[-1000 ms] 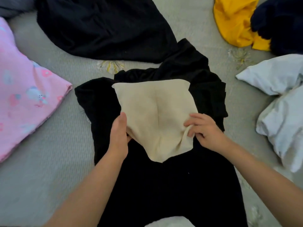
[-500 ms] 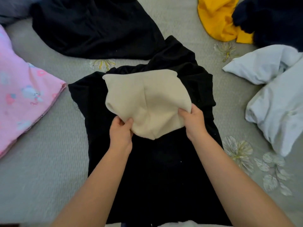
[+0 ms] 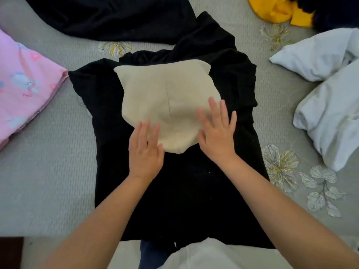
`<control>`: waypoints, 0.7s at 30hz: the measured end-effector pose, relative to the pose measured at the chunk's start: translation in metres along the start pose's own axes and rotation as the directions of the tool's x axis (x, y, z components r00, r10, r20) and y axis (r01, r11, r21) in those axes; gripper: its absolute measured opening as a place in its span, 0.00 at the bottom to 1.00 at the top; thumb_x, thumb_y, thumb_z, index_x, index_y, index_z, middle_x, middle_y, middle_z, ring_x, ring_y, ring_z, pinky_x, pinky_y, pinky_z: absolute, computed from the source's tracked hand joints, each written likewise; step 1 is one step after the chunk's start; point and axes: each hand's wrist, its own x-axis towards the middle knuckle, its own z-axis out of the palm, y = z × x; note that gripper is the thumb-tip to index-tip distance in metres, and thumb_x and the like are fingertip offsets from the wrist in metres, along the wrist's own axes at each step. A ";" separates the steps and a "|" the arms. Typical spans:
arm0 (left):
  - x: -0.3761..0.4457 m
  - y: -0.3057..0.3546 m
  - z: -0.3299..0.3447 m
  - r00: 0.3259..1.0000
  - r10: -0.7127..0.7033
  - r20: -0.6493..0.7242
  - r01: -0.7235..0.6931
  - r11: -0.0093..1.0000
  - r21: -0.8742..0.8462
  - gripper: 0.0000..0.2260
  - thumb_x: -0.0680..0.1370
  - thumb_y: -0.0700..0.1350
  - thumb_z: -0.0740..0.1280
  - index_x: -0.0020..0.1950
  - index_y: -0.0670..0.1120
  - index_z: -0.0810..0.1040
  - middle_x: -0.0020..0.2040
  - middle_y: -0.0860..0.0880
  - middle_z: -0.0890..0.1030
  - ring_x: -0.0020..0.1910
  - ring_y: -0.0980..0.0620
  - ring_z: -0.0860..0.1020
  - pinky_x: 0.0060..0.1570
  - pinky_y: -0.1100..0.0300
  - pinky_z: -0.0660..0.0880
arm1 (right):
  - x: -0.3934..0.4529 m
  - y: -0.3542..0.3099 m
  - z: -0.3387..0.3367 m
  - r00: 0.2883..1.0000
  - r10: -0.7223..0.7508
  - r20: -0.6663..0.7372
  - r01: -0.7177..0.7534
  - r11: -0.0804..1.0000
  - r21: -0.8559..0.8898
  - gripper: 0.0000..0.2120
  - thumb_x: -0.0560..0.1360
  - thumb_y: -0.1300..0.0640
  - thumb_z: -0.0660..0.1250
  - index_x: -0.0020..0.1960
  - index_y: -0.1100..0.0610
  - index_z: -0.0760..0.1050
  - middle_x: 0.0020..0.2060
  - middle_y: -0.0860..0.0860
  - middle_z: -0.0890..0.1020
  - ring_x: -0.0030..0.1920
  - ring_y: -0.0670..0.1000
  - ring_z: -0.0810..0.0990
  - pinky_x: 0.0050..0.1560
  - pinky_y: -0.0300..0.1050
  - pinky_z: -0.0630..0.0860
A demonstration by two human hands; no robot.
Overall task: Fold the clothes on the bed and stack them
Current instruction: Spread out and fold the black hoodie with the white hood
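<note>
A folded beige cloth (image 3: 167, 101) lies flat on top of a folded black garment (image 3: 194, 191) in the middle of the grey bed (image 3: 48, 181). My left hand (image 3: 144, 150) has its fingers straight and spread, with the fingertips over the beige cloth's near left edge. My right hand (image 3: 217, 133) is also flat and spread, lying over the cloth's near right edge. Neither hand grips anything.
A pink printed garment (image 3: 25, 90) lies at the left. Another black garment (image 3: 108, 16) is at the back. A yellow garment (image 3: 277, 10) and a dark navy one (image 3: 334, 12) sit at the back right. Crumpled white clothing (image 3: 330, 90) lies at the right.
Both hands have let go of the beige cloth's near edge and opened flat over it. The cloth now lies smooth on the black garment.
</note>
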 end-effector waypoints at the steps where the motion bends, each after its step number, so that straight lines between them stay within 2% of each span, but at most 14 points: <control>1: 0.006 -0.002 0.002 0.984 0.128 0.122 -0.138 0.987 0.078 0.20 0.73 0.42 0.62 0.64 0.38 0.72 0.63 0.32 0.72 0.63 0.30 0.69 0.63 0.42 0.61 | 0.001 0.001 0.004 0.993 -0.060 0.100 0.063 0.998 -0.028 0.24 0.71 0.59 0.62 0.67 0.60 0.69 0.70 0.62 0.64 0.70 0.67 0.59 0.65 0.69 0.52; 2: 0.011 -0.005 0.003 0.943 0.148 0.298 -0.187 0.976 0.109 0.21 0.75 0.46 0.61 0.67 0.41 0.70 0.68 0.35 0.67 0.68 0.32 0.63 0.66 0.43 0.55 | 0.001 0.004 0.008 0.973 -0.068 0.220 0.080 0.996 -0.047 0.24 0.75 0.54 0.58 0.70 0.58 0.65 0.72 0.58 0.60 0.72 0.63 0.54 0.67 0.67 0.47; 3: 0.011 -0.011 0.008 0.875 0.123 0.468 -0.212 0.967 0.142 0.22 0.78 0.49 0.58 0.71 0.46 0.64 0.73 0.39 0.59 0.72 0.35 0.54 0.69 0.46 0.48 | -0.001 0.010 0.014 0.940 -0.054 0.335 0.086 0.993 -0.081 0.24 0.78 0.50 0.54 0.72 0.56 0.61 0.74 0.55 0.54 0.74 0.60 0.48 0.69 0.64 0.42; 5: -0.001 -0.025 0.023 0.722 0.019 0.692 -0.252 0.938 0.237 0.24 0.80 0.54 0.50 0.75 0.54 0.47 0.76 0.45 0.41 0.73 0.41 0.38 0.71 0.48 0.40 | -0.010 0.029 0.027 0.868 -0.024 0.496 0.123 0.978 -0.169 0.25 0.80 0.47 0.49 0.75 0.53 0.50 0.75 0.51 0.42 0.74 0.54 0.39 0.71 0.60 0.39; 7: -0.015 -0.030 0.035 0.600 -0.063 0.797 -0.240 0.937 0.255 0.26 0.80 0.55 0.48 0.74 0.56 0.39 0.74 0.47 0.32 0.72 0.41 0.33 0.71 0.47 0.40 | -0.017 0.040 0.037 0.806 -0.002 0.592 0.150 0.968 -0.200 0.27 0.81 0.47 0.46 0.75 0.53 0.42 0.74 0.50 0.36 0.73 0.53 0.34 0.71 0.59 0.38; 10: -0.020 -0.024 0.037 0.519 -0.076 0.851 -0.112 0.981 0.156 0.28 0.80 0.55 0.52 0.75 0.54 0.40 0.73 0.47 0.31 0.72 0.42 0.32 0.70 0.45 0.39 | -0.014 0.035 0.037 0.767 0.023 0.642 0.125 0.975 -0.184 0.28 0.80 0.47 0.48 0.75 0.54 0.41 0.74 0.52 0.34 0.73 0.54 0.33 0.71 0.60 0.40; 11: -0.019 -0.024 0.033 0.529 -0.050 0.847 -0.085 0.990 0.112 0.28 0.80 0.54 0.54 0.75 0.53 0.42 0.74 0.47 0.33 0.72 0.42 0.34 0.70 0.46 0.40 | -0.012 0.031 0.033 0.762 0.023 0.647 0.110 0.980 -0.163 0.29 0.80 0.48 0.50 0.75 0.54 0.42 0.74 0.52 0.35 0.73 0.54 0.34 0.71 0.61 0.42; 12: -0.020 -0.025 0.028 0.571 -0.014 0.821 -0.086 0.993 0.077 0.29 0.79 0.53 0.56 0.75 0.52 0.45 0.75 0.47 0.37 0.73 0.43 0.36 0.71 0.46 0.42 | -0.013 0.029 0.029 0.774 0.017 0.633 0.093 0.986 -0.141 0.28 0.80 0.49 0.51 0.75 0.54 0.44 0.74 0.52 0.37 0.74 0.55 0.35 0.71 0.61 0.43; 14: -0.030 -0.027 0.016 0.714 0.062 0.698 -0.116 0.993 0.031 0.29 0.78 0.52 0.60 0.75 0.48 0.52 0.76 0.45 0.47 0.74 0.43 0.43 0.71 0.48 0.45 | -0.024 0.025 0.019 0.834 -0.017 0.552 0.075 0.994 -0.084 0.26 0.79 0.53 0.54 0.75 0.56 0.50 0.75 0.53 0.45 0.74 0.56 0.40 0.71 0.60 0.46; 16: -0.057 -0.025 0.001 0.793 0.104 0.601 -0.134 0.991 0.005 0.29 0.76 0.50 0.64 0.73 0.43 0.58 0.74 0.42 0.56 0.74 0.43 0.50 0.70 0.49 0.47 | -0.056 0.022 0.007 0.877 -0.073 0.475 0.107 0.993 -0.044 0.23 0.79 0.59 0.56 0.73 0.58 0.58 0.74 0.55 0.56 0.75 0.58 0.48 0.71 0.59 0.49; 18: -0.094 -0.018 -0.011 0.795 0.165 0.583 -0.194 0.981 -0.013 0.29 0.72 0.48 0.70 0.69 0.37 0.66 0.70 0.38 0.65 0.71 0.41 0.58 0.67 0.47 0.53 | -0.105 0.020 -0.003 0.892 -0.158 0.424 0.184 0.983 -0.020 0.22 0.74 0.64 0.64 0.67 0.61 0.68 0.69 0.59 0.68 0.71 0.61 0.61 0.68 0.62 0.58; 19: -0.116 -0.014 -0.014 0.775 0.204 0.598 -0.241 0.970 -0.019 0.30 0.69 0.48 0.74 0.65 0.36 0.70 0.67 0.37 0.70 0.68 0.39 0.64 0.64 0.45 0.58 | -0.134 0.021 -0.006 0.890 -0.207 0.406 0.242 0.969 -0.038 0.21 0.71 0.63 0.69 0.63 0.62 0.73 0.64 0.59 0.73 0.67 0.63 0.68 0.64 0.65 0.63; 21: -0.160 -0.010 -0.017 0.729 0.253 0.636 -0.315 0.949 -0.016 0.31 0.62 0.50 0.78 0.59 0.35 0.76 0.60 0.38 0.77 0.60 0.37 0.74 0.57 0.41 0.68 | -0.191 0.028 -0.009 0.860 -0.266 0.436 0.345 0.932 -0.112 0.26 0.63 0.54 0.77 0.59 0.60 0.77 0.60 0.58 0.78 0.61 0.63 0.75 0.56 0.68 0.69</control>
